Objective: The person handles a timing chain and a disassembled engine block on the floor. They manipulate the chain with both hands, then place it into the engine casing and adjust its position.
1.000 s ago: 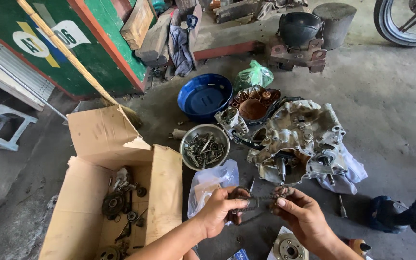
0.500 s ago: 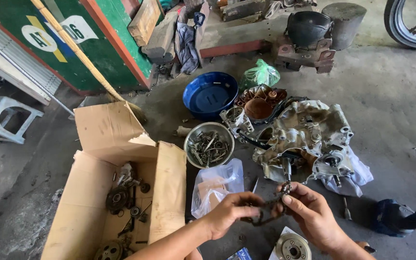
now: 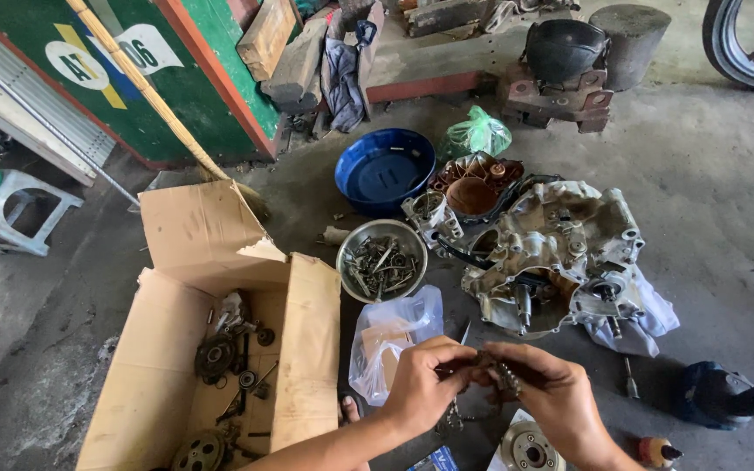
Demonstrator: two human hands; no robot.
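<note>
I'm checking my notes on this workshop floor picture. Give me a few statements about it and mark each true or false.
1. Both hands, left hand and right hand, grip one small metal part. True.
2. The metal bowl holds bolts. True.
3. The blue basin sits inside the cardboard box. False: it stands on the floor beyond the bowl.
4. The box is empty. False: gears and other metal parts lie in it.
5. The engine case lies right of the bowl. True.

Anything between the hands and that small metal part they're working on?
Nothing visible. The left hand and right hand both already grip the small dark metal part between their fingertips, above the clear plastic bag and the grey concrete floor.
</note>
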